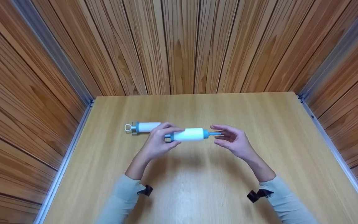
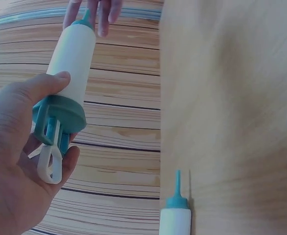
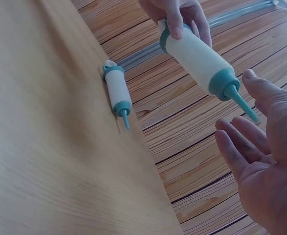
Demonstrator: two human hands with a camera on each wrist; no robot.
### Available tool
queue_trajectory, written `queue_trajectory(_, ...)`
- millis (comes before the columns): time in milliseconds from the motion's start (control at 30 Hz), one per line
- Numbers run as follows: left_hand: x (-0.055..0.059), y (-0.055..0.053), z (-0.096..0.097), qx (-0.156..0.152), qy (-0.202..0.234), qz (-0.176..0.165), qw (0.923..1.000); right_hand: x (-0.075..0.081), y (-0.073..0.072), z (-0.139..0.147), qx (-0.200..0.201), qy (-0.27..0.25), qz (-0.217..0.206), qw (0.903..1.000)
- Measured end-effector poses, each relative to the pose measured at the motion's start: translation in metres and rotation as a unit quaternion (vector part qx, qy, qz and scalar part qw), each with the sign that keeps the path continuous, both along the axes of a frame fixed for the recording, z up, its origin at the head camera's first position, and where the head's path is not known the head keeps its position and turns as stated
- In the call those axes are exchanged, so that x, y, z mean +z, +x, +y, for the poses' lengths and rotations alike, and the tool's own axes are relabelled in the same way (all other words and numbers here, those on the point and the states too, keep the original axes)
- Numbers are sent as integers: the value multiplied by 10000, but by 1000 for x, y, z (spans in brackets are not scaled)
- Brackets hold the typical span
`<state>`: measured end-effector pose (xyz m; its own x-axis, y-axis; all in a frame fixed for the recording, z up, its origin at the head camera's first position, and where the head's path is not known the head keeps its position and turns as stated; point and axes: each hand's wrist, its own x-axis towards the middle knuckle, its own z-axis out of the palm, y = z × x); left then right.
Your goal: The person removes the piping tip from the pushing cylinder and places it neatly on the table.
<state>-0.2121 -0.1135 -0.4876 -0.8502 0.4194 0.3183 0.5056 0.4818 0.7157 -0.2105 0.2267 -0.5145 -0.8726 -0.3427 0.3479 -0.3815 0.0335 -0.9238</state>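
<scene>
My left hand (image 1: pixel 160 138) grips a large plastic syringe (image 1: pixel 189 134) near its rear collar, above the table. It has a white barrel, teal end caps and a thin teal nozzle (image 3: pixel 242 105) pointing right. In the left wrist view, the thumb lies along the barrel, and a white pull ring (image 2: pixel 50 164) shows beside the palm. My right hand (image 1: pixel 232 141) is around the nozzle tip with fingers spread and relaxed, gripping nothing. A second syringe (image 1: pixel 148 127) of the same kind lies on the table behind the left hand, which partly hides it in the head view.
The wooden table (image 1: pixel 259 118) is bounded by plank-patterned walls (image 1: pixel 179 46) at the back and both sides. Metal rails (image 1: pixel 64 161) run along its side edges. A small dark camera mount sits on each sleeve (image 1: pixel 121 193).
</scene>
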Motion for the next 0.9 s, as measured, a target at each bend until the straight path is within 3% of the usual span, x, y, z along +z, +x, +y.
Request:
queue_trajectory(267, 3, 4, 4, -34, -23, 272, 9996, 8, 5, -4, 74, 105, 53, 9999)
queue_trajectory(633, 8, 6, 12, -220, -86, 438, 9988, 17, 7, -9, -258, 167, 60, 9995)
queue_trajectory(900, 12, 5, 14, -163, -129, 508, 9985, 17, 6, -13, -406, 269, 118, 9987)
